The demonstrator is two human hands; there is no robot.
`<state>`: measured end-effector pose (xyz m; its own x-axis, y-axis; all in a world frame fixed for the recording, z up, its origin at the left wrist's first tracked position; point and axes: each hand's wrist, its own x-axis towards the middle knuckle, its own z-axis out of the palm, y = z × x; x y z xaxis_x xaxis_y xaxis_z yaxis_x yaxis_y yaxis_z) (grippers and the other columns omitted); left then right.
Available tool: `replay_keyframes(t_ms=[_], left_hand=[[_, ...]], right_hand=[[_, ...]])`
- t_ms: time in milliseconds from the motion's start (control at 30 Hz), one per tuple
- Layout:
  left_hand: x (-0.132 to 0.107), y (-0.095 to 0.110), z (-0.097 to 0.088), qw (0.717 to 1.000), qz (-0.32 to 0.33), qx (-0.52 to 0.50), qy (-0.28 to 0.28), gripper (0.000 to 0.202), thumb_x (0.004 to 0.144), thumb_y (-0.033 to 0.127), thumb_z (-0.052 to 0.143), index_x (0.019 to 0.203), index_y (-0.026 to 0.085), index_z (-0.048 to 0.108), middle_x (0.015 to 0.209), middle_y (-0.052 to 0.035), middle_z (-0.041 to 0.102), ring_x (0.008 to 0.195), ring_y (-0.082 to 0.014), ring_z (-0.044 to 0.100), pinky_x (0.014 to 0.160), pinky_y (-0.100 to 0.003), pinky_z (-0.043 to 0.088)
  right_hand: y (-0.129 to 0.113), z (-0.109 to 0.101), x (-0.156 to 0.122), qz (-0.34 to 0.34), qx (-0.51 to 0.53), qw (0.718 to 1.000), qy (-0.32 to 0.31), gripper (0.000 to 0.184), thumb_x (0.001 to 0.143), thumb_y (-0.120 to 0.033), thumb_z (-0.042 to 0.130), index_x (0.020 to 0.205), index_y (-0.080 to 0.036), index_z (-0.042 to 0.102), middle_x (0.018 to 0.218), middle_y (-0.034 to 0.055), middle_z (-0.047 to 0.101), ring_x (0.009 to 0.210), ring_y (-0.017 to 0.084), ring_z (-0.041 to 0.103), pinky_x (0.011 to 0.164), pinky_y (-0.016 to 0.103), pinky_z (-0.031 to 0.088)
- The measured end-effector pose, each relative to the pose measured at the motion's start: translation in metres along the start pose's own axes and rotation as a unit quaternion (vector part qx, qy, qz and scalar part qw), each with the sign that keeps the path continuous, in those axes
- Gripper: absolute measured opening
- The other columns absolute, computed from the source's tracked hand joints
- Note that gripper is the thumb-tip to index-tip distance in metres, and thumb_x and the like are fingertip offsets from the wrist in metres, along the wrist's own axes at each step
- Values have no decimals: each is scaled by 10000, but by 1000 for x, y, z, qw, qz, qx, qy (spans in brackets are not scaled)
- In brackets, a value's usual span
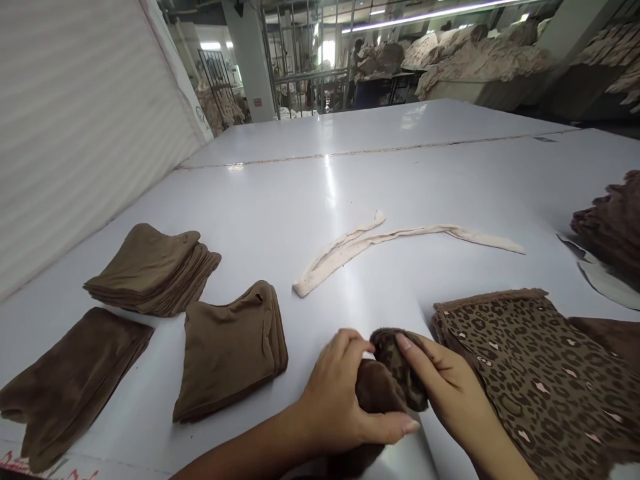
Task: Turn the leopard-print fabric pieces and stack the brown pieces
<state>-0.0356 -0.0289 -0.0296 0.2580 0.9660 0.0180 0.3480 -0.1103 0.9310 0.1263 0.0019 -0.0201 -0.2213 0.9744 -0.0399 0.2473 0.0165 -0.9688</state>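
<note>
"Brown plush (377, 387) and a dark patterned fold (389, 349), both bunched between the hands, low over the near part of the table (410, 180)."

"How do the fingers stand?"

"On the left hand (345, 393) they curl round the plush, thumb on its near side. On the right hand (450, 380) the thumb presses the fold against fingers mostly hidden behind it."

"Is that 1 piece of cloth, or 2?"

"I can't tell; the hands cover too much of where they meet."

"So which step is this?"

"My reading is edge work: either turning the cloth or parting its layers. The spotted cloth (540, 360), just right of the right hand, has a similar look."

"And what does the next move call for?"

"Probably a steady left grip while the right thumb works along the edge. Plush should give easily, so a light pinch seems enough."

"Anything to stay clear of?"

"The nearest brown stack (230, 360), left of the left hand, and the pale strip (340, 260) beyond the hands. Neither is touched."
</note>
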Motion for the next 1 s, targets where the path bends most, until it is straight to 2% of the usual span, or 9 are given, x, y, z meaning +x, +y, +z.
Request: replay_keyframes(t_ms=[67,133,300,500,600,700,800,900,1000], left_hand=[[-2,5,-3,993,61,92,46,392,642,315,695,958,153,529,1022,-121,548,941,-256,501,836,-395,420],[-3,6,-5,992,87,89,31,62,799,204,513,853,173,514,859,-65,567,800,-187,515,740,-320,425],[-3,2,-3,998,-7,-45,40,186,918,256,345,785,182,452,659,18,457,593,-114,413,571,-240,355],[0,-2,5,986,-85,-110,93,238,936,322,334,786,174,446,657,30,426,617,-110,390,597,-240,351],[1,-1,8,983,-75,-130,107,245,939,330,329,791,172,444,678,27,432,634,-109,393,613,-238,358],[0,0,11,983,-70,-152,82,240,931,348,346,793,176,439,676,31,428,625,-103,384,594,-228,351],[-2,0,10,992,-54,-113,19,250,881,343,451,697,180,404,613,43,394,575,-93,346,532,-222,300],[-7,0,4,996,29,-72,-40,292,849,271,458,592,180,351,552,42,359,523,-85,318,503,-231,266],[-11,-1,0,989,104,-86,-61,272,819,251,467,578,179,364,533,41,351,499,-82,323,492,-229,265]], right_hand=[[-1,0,-1,-27,-27,999,-38,332,876,-409,481,617,-202,472,585,-19,448,581,142,480,530,248,399],[1,-2,0,-65,-65,995,-42,347,902,-375,452,601,-207,417,576,-29,403,542,125,437,504,246,366],[13,-8,4,-168,-153,972,57,356,916,-301,452,591,-214,337,572,-47,321,501,107,366,480,242,311],[6,-2,-17,-181,-259,929,192,156,881,-371,497,849,-220,472,769,7,475,637,146,461,540,250,368],[6,4,-30,-184,-314,918,157,198,869,-401,527,805,-220,480,703,-11,469,558,130,446,517,249,360],[10,8,-29,-193,-284,935,86,227,908,-306,492,709,-217,429,639,-23,452,545,119,461,505,229,368],[13,8,-21,-262,-250,927,93,286,906,-159,458,647,-213,350,603,-31,382,552,114,424,521,230,344],[14,6,-11,-305,-255,909,128,307,878,-117,465,617,-209,332,592,-33,339,547,117,374,519,248,308],[19,5,-2,-306,-245,911,130,310,891,-137,418,601,-213,339,581,-27,347,545,125,380,517,255,322]])
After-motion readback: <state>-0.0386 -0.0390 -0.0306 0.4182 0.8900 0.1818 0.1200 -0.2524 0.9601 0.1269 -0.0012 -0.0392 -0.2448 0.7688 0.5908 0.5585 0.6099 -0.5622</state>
